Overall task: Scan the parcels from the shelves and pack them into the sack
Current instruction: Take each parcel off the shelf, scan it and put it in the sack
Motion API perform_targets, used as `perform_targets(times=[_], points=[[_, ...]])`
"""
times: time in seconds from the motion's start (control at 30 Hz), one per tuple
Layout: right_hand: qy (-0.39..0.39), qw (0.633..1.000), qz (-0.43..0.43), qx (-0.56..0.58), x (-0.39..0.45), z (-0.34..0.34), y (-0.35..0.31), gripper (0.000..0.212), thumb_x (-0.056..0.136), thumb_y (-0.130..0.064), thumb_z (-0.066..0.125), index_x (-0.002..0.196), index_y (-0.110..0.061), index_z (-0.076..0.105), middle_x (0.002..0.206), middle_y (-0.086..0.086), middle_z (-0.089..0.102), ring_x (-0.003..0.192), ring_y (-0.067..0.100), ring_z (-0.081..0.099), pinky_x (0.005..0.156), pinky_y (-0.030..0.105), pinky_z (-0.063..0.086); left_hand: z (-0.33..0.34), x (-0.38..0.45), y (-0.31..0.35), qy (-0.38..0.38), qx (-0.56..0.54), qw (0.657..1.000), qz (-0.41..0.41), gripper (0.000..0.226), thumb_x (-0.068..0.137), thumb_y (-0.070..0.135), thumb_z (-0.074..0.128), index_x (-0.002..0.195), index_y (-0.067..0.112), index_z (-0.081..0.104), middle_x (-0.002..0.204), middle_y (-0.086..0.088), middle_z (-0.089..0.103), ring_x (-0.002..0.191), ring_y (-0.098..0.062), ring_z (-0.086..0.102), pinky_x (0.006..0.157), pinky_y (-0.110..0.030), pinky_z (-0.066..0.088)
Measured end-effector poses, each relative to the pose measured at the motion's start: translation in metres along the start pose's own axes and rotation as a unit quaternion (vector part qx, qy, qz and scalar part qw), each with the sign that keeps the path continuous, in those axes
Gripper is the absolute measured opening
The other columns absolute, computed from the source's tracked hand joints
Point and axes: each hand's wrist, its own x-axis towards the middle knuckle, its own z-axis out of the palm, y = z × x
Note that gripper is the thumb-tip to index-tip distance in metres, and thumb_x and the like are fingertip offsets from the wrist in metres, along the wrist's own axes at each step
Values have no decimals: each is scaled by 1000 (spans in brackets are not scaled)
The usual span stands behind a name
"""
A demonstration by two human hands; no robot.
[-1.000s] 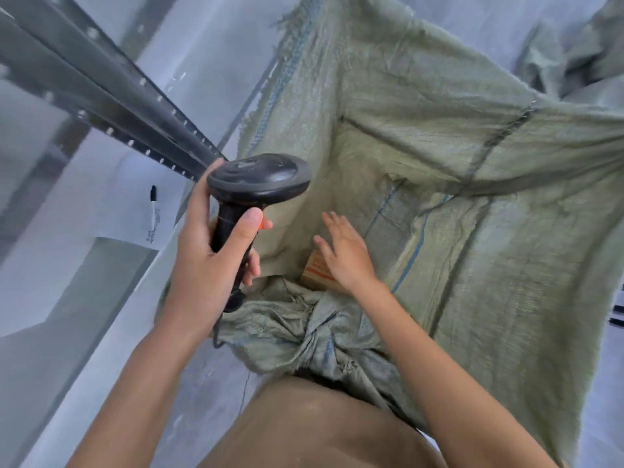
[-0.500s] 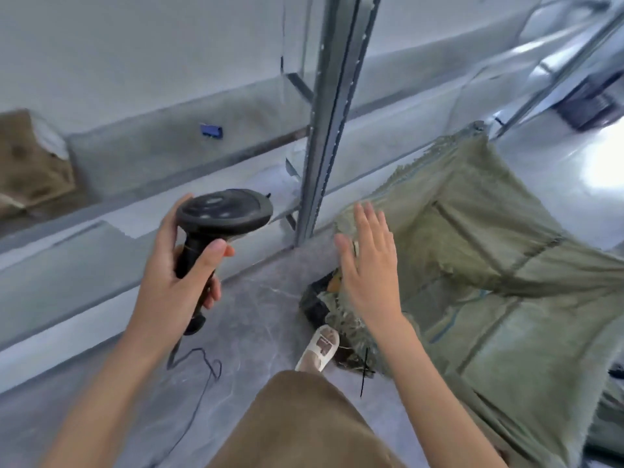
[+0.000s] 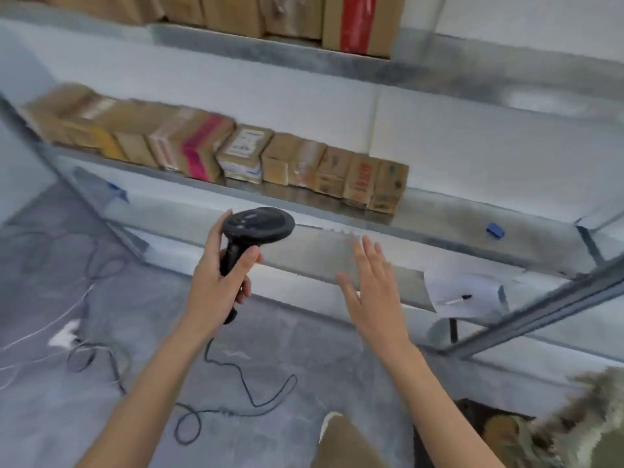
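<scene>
My left hand grips the handle of a black barcode scanner, its head level with the shelf front. My right hand is held out flat with straight fingers and holds nothing, below the shelf edge. A row of several brown cardboard parcels stands on the middle metal shelf above both hands. More parcels sit on the upper shelf. Only the frayed green rim of the sack shows, at the bottom right corner.
The scanner's black cable loops over the grey floor. White wires lie at the left. A white paper with a pen rests on the lower shelf at right. A slanted metal shelf rail crosses the right side.
The view has swung up from inside the sack to the shelves. My right hand has come out of the sack, empty, and is raised toward the shelf. My left hand keeps the scanner.
</scene>
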Motion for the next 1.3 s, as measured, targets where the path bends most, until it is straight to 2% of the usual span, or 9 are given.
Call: perform_targets(times=[0.1,0.27,0.4,0.5,0.7,0.83,0.93,1.13,1.3], points=[[-44,998,-49,-2,30,26,-37,64,104,-40,42,159,-20,17,167,2,9,155,20,3,125,36,5,-56,3,-1,79,17,997,11,60,96,28,59,151,32,33,91,-3,71,49,-16,53,44,-26,44],[-110,986,-123,22,81,73,-107,63,105,-42,39,159,-22,14,168,2,8,155,20,1,124,36,3,-147,8,3,197,58,979,13,53,99,30,58,143,47,33,91,3,72,53,-17,55,47,-29,47],[-149,972,-173,49,124,113,-159,62,106,-41,38,160,-25,11,168,1,5,155,19,-1,124,35,1,-209,31,0,288,72,955,11,55,102,25,56,150,33,31,85,7,70,50,-17,54,46,-29,47],[-166,965,-191,71,155,138,-181,62,106,-39,41,159,-25,12,168,1,6,155,19,-1,125,37,4,-235,54,-7,316,67,946,13,56,102,25,56,152,30,30,87,6,70,51,-18,53,48,-30,47],[-204,949,-228,76,222,187,-218,61,106,-37,43,159,-22,16,168,4,8,155,22,1,125,46,9,-270,101,-29,335,82,939,-7,57,101,25,58,150,38,31,96,-19,66,55,-23,53,52,-35,47],[-221,943,-236,79,248,214,-245,62,106,-36,43,159,-23,14,168,4,5,155,22,-1,125,46,8,-296,126,-41,346,74,935,-10,57,102,22,56,151,36,31,95,-17,67,55,-23,52,49,-31,47],[-229,942,-236,72,264,235,-262,62,106,-38,41,159,-25,11,168,1,2,155,19,-4,125,46,6,-319,151,-51,342,57,938,-12,58,102,21,55,153,33,29,87,-1,70,53,-20,53,47,-28,46],[-204,950,-219,84,290,297,-302,61,107,-38,37,155,-39,-1,167,-7,-5,147,2,-18,125,38,-4,-382,233,-85,292,13,956,-7,63,94,32,58,151,32,32,92,-5,70,51,-16,52,45,-27,46],[-124,978,-150,73,337,360,-372,64,107,-39,38,157,-35,0,168,-3,-4,154,15,-9,126,41,2,-453,320,-107,221,12,975,-8,60,100,17,56,153,29,30,89,-3,71,47,-14,52,43,-24,46]])
